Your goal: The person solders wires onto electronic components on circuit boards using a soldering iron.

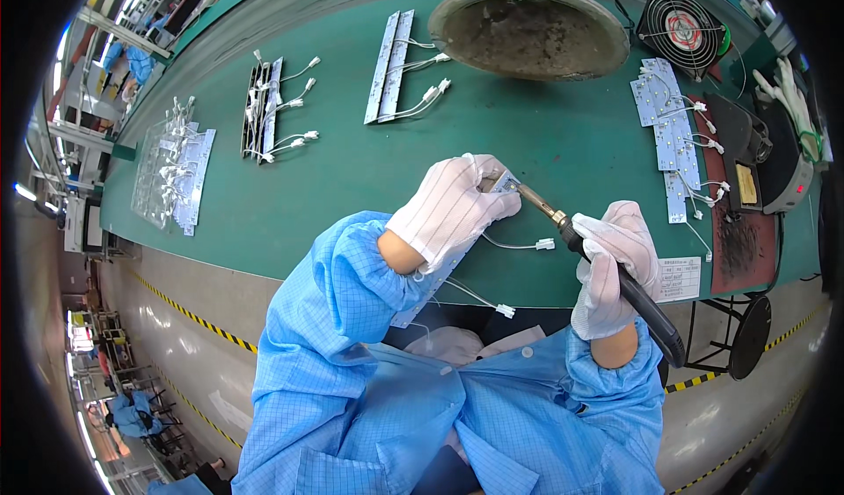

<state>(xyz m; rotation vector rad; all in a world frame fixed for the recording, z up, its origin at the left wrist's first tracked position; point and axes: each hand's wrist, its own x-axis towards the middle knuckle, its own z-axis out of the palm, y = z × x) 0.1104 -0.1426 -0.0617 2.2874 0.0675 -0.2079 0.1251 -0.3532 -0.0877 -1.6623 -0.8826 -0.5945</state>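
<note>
My right hand (614,266), in a striped white glove with bare fingertips, is closed round a black-handled soldering iron (646,306). The iron's metal tip reaches left to the end of a white LED circuit board strip (506,181). I cannot tell whether the tip touches it. My left hand (457,205), gloved the same way, is closed over that strip near its upper end and hides its middle. Past my left sleeve the strip's lower part shows at the table's near edge. White leads with connectors (543,244) trail from the strip to the right.
On the green table (343,196) lie wired LED boards (387,69) at the back, more in a dark holder (264,112), and groups at left (193,178) and right (673,143). A wide fume hood (532,33) hangs at the back, beside a fan (684,29). A soldering station (782,165) stands far right.
</note>
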